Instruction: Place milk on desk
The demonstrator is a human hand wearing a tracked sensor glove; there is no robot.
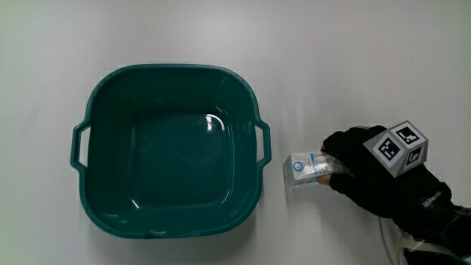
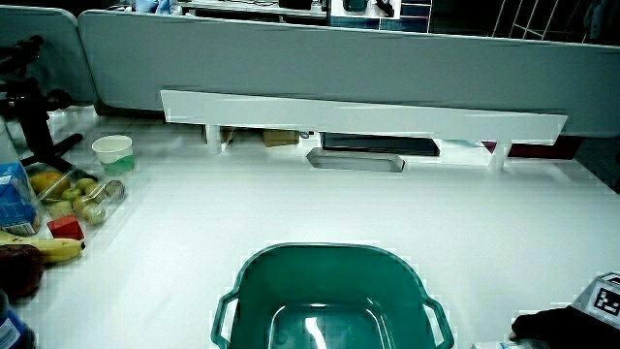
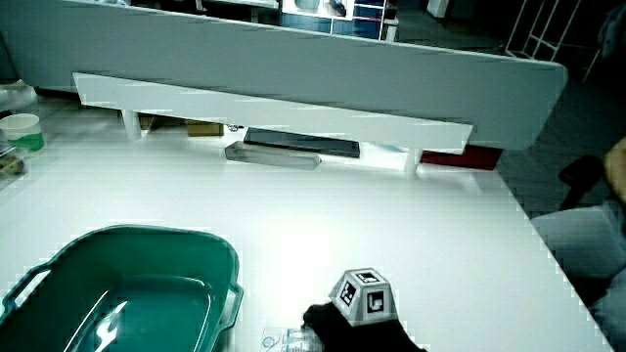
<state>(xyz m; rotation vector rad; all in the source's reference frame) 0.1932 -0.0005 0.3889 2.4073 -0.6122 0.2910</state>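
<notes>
I have the hand [image 1: 368, 165] beside the green basin [image 1: 168, 151], fingers curled around one end of the milk carton [image 1: 307, 169]. The carton lies on its side on the white tabletop [image 1: 331, 66], just outside the basin's handle, with a clear gap between them. In a side view the hand [image 3: 357, 328] sits low at the tabletop's near edge, the cube up on its back, and only a corner of the carton [image 3: 293, 341] peeks out. I reckon this is a small, light box, stiff along its edges but likely to dent if I squeeze the broad faces. The printed skin looks smooth, maybe a bit slick. I'd keep my hold across the narrow sides, near the middle, with gentle pressure. The basin itself is empty.
</notes>
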